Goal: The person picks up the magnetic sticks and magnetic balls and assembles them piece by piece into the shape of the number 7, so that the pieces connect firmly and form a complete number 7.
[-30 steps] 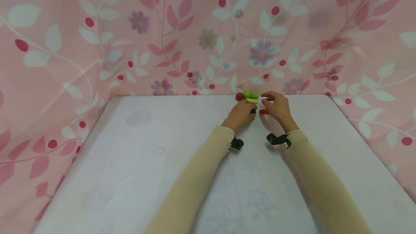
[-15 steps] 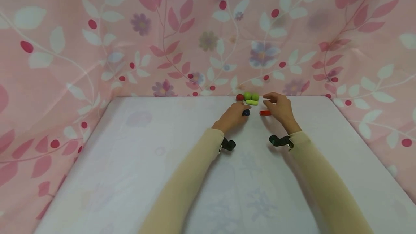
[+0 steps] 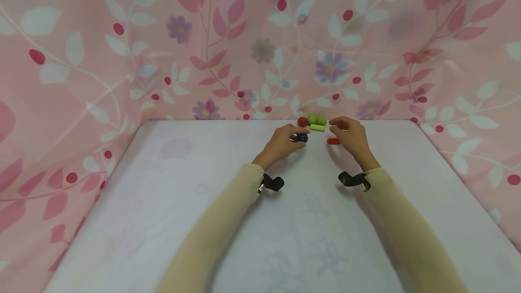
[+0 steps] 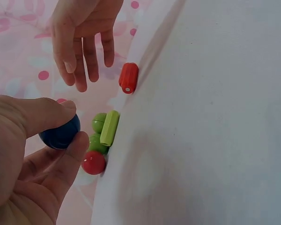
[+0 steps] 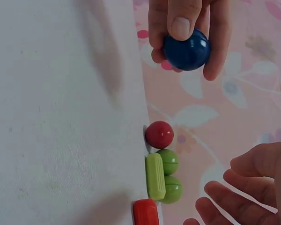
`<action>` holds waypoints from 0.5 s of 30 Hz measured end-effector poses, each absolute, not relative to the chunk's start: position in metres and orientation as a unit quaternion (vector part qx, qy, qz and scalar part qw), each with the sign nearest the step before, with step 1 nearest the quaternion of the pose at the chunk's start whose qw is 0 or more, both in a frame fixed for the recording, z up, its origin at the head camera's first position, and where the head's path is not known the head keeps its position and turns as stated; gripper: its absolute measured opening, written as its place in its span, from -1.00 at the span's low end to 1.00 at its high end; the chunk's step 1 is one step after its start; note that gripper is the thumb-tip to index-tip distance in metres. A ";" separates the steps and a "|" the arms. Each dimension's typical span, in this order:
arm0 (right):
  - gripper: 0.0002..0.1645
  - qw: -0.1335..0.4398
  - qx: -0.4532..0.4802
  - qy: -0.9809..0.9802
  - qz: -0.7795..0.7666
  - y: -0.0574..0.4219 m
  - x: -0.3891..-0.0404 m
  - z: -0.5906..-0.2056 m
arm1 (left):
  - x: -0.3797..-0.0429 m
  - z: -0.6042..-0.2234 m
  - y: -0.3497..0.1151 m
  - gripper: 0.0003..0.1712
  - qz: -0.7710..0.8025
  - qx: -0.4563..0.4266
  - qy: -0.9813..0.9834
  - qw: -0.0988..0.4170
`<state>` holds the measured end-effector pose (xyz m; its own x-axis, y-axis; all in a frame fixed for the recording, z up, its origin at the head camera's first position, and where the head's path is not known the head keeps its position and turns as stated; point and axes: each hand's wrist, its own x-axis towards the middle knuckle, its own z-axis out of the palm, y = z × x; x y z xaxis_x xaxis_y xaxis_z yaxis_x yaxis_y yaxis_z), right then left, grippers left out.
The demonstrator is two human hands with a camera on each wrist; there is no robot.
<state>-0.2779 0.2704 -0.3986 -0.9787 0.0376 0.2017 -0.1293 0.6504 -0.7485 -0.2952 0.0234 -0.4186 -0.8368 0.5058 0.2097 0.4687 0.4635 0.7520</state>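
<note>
My left hand (image 3: 278, 143) pinches a glossy dark blue ball (image 4: 61, 133) between thumb and fingers, held above the white table. In the right wrist view, the thumb presses on the near side of the ball (image 5: 186, 50) with fingers around it. My right hand (image 3: 351, 137) hovers near the table's far edge with relaxed fingers and holds nothing. Just below it in the head view lies a red ridged block (image 3: 332, 141). Between the hands, a light green ridged block (image 5: 155, 176) lies against two green balls (image 5: 171, 189), with a red ball (image 5: 159, 135) beside them.
The white table (image 3: 203, 220) runs back to a pink floral cloth (image 3: 260, 49) hanging behind its far edge. The small balls and the green block sit close to that edge. Small black devices (image 3: 272, 182) are strapped to both wrists.
My left hand has moved left with the blue ball, away from the green block, uncovering that block. The right hand has barely moved, and the red block lies where it was.
</note>
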 end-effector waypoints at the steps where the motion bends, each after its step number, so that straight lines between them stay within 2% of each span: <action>1: -0.65 0.100 0.027 -0.902 0.419 0.270 -0.277 -0.398 | -0.294 -0.418 0.021 -0.48 0.437 0.281 0.854 0.021; 6: -0.66 0.101 0.039 -0.896 0.431 0.267 -0.272 -0.398 | -0.286 -0.414 0.011 -0.43 0.459 0.256 0.851 0.020; 15: -0.68 0.103 0.084 -0.890 0.436 0.254 -0.258 -0.396 | -0.265 -0.413 -0.019 -0.52 0.473 0.242 0.847 0.014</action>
